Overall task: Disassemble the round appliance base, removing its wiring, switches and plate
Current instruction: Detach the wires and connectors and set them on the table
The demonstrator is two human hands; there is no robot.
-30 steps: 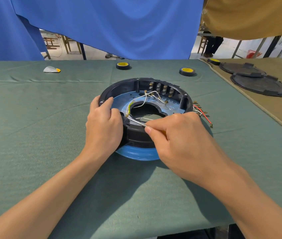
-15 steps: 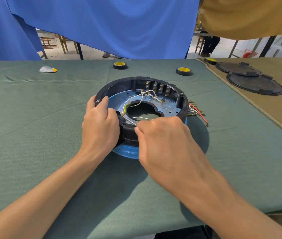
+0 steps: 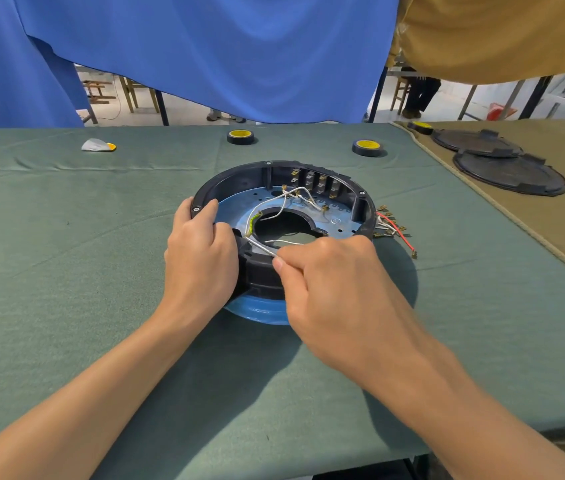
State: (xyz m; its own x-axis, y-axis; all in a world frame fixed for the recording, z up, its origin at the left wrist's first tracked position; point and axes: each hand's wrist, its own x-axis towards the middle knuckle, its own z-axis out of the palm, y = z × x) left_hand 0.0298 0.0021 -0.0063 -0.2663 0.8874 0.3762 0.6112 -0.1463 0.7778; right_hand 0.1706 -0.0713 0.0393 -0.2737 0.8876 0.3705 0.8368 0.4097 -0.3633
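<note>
The round black appliance base (image 3: 239, 174) lies open side up on the green cloth, with a blue metal plate (image 3: 338, 216) inside and several switch terminals (image 3: 315, 183) along its far wall. White wires (image 3: 295, 195) loop across the plate, one with a yellow-green end (image 3: 251, 225). My left hand (image 3: 199, 261) grips the base's left rim. My right hand (image 3: 329, 289) pinches a white wire (image 3: 260, 245) at the near rim, pulled taut. Loose red and white wires with brass connectors (image 3: 392, 226) lie outside the base on the right.
Two black-and-yellow tape rolls (image 3: 240, 136) (image 3: 366, 147) sit at the back of the green table (image 3: 66, 271). A white scrap (image 3: 96, 145) lies back left. Two dark round covers (image 3: 509, 173) rest on the tan cloth to the right, with a third tape roll (image 3: 419, 127).
My right hand has shifted left along the near rim, drawing the white wire taut. My left hand keeps its grip on the left rim.
</note>
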